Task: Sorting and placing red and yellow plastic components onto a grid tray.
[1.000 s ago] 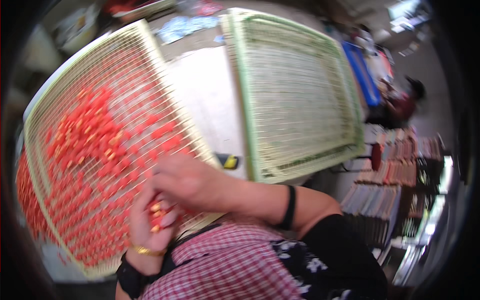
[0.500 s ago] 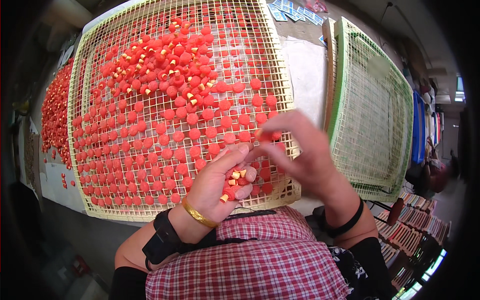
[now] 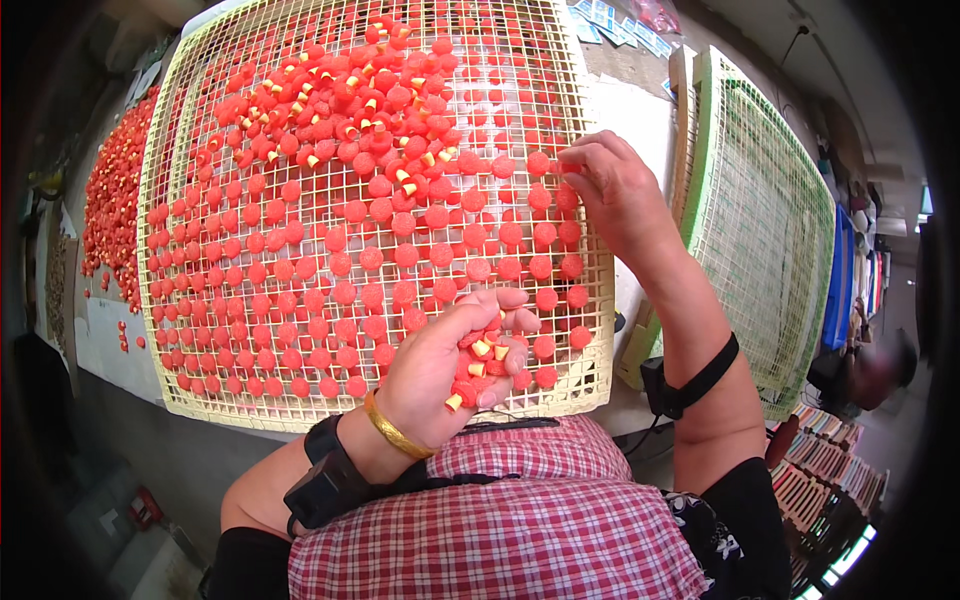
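A large cream mesh rack [image 3: 180, 407] lies in front of me, set with rows of small red mushroom-shaped pieces [image 3: 371, 258], rounded caps up. Toward its far side is a loose heap of the same pieces [image 3: 350, 97], some showing pale yellow stems. My left hand [image 3: 440, 365] is cupped over the rack's near edge, closed around several of these pieces [image 3: 480, 368], stems showing. At the rack's right edge, my right hand [image 3: 618, 190] has its fingertips pinched on a red piece [image 3: 572, 167], mostly hidden by the fingers.
Left of the rack, a bigger pile of red pieces [image 3: 112, 205] lies on the white-covered table [image 3: 110, 350]. A green-framed mesh rack [image 3: 765, 230] stands at the right. Blue and white cards [image 3: 615, 24] lie at the far edge. Beyond are a blue panel [image 3: 842, 265] and a blurred person [image 3: 880, 370].
My right hand has moved away from the left hand, outward along the rack's right edge. My left hand still holds its pieces. The view has shifted slightly.
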A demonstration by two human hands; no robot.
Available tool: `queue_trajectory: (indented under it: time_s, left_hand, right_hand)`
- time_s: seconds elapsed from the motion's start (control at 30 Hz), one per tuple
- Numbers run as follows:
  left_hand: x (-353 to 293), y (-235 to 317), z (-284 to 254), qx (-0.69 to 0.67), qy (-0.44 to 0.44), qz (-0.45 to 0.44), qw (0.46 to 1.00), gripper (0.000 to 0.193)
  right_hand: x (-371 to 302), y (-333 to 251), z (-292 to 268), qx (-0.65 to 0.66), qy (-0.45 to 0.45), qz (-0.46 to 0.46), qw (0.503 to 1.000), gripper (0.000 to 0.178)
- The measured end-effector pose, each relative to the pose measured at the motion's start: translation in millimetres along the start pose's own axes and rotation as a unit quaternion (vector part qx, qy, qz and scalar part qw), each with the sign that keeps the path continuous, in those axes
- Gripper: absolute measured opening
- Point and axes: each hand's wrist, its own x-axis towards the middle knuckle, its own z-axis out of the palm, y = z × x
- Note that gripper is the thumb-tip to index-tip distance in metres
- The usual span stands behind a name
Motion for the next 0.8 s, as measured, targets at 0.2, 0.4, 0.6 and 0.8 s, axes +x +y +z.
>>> queue_trajectory:
  time_s: [0.2,0.4,0.6,0.8]
  left_hand:
    - [-1,1,4,0.035,-0.001,-0.017,0.999,0.033]
    - [2,-3,4,0.108,-0.037,-0.012,0.993,0.034]
    - [0,8,14,0.235,-0.025,-0.03,0.971,0.041]
    - [0,17,17,0.305,-0.021,-0.05,0.951,0.039]
  right_hand:
    - [0,-22,-23,0.017,0.068,0.008,0.998,0.021]
    - [-36,-69,-39,0.287,-0.182,-0.041,0.94,0.027]
    - [-47,-73,-40,0.292,-0.19,0.003,0.938,0.022]
    - [-44,-76,-40,0.289,-0.189,-0.03,0.938,0.02]
